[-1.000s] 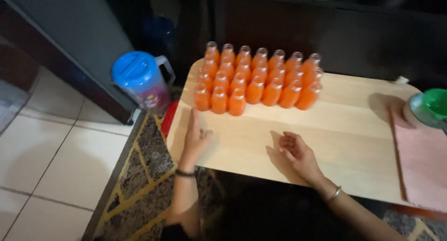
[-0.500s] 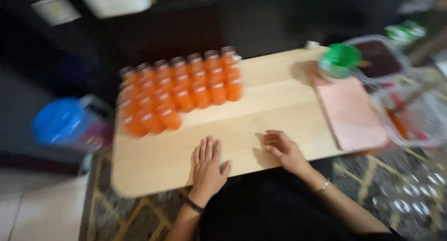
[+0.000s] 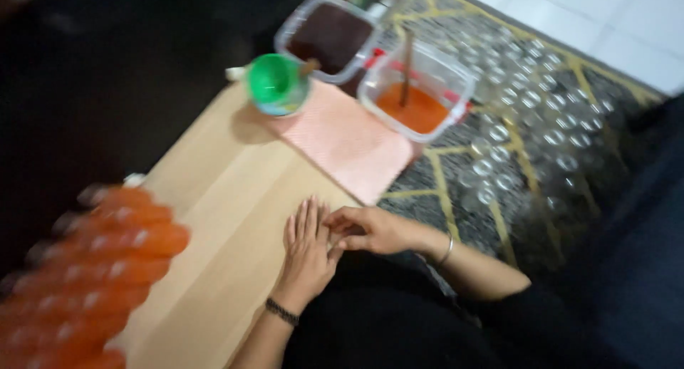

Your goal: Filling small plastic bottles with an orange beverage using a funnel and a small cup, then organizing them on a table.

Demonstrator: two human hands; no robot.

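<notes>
On wooden table (image 3: 235, 198): left hand (image 3: 308, 251) flat, right hand (image 3: 367, 229) touching.

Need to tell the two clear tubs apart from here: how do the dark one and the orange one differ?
The dark tub holds dark brown contents and lies farther off; the orange tub holds orange liquid and lies nearer the pink mat. A stick stands in the orange tub only. Both are clear, rectangular and lidless.

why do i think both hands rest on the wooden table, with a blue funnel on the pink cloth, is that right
Nearly. The funnel is green, not blue, as the head view shows. Both the left hand and right hand do rest on the wooden table, and it sits on the pink cloth.
</notes>
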